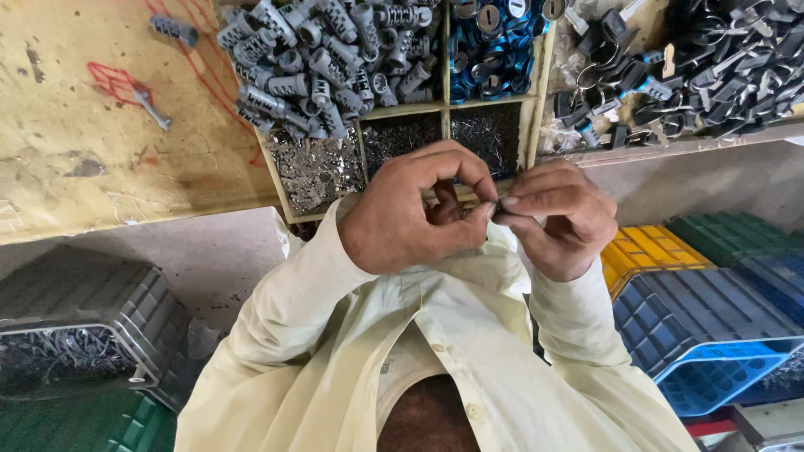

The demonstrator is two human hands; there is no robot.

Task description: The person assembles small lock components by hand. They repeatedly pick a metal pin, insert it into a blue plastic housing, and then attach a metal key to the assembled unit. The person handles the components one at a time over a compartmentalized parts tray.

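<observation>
Your left hand (pixel 410 213) and right hand (pixel 557 218) meet above the divided tray (pixel 444 109), fingers pinched narrow on a small dark part (pixel 500 205). The tray's compartments hold grey cylinders (pixel 322 54), blue rings (pixel 490 50) and small metal pins (pixel 314 172). A blue crate (pixel 712 381) sits at your right.

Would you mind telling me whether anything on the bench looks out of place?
Two parts lie loose on the bare bench top, outside the divided tray: a grey cylinder and a small metal piece by the red marks. Both hands pinch a tiny part.
</observation>
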